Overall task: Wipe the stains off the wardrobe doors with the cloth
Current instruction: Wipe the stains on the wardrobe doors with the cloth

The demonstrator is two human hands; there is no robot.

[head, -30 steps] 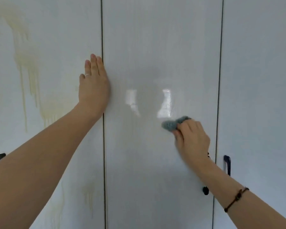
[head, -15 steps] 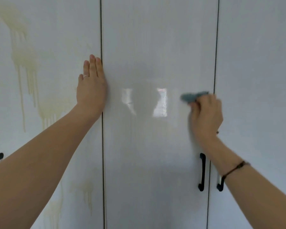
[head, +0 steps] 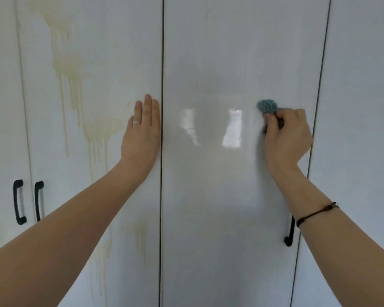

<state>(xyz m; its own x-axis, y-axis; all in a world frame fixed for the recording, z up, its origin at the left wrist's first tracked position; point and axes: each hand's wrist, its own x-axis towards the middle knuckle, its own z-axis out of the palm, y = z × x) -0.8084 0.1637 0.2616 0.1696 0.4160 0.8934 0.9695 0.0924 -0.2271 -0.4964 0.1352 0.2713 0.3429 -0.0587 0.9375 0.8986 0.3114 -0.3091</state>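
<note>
You are gripping the cloth (head: 267, 105) in your right hand (head: 286, 138), fingers curled round it, and only a small blue-grey wad is poking out above your knuckles. That wad is pressing on the middle door (head: 208, 218), high up and near its right edge. Your left hand (head: 142, 134) is lying flat with its fingers straight and together, holding nothing. It is resting on the right edge of the stained door (head: 120, 52), just beside the seam.

The cloth is looking soft, light and nubbly, so it is likely bunching and folding under pressure. It is probably best to go on holding it by the bunched bulk, leaving a pad free to meet the panel. The doors are looking glossy and stiff, so the cloth is likely gliding easily.

Most of the cloth is hiding inside your fist, so you cannot tell its full size or whether it is damp. Two bright reflections (head: 232, 129) are masking part of the middle door, so any faint residue there is hard to judge. Your right forearm is covering the top of the black handle (head: 289, 233). The yellowish stains (head: 75, 85) are running out of view at the top and bottom of the left door.
</note>
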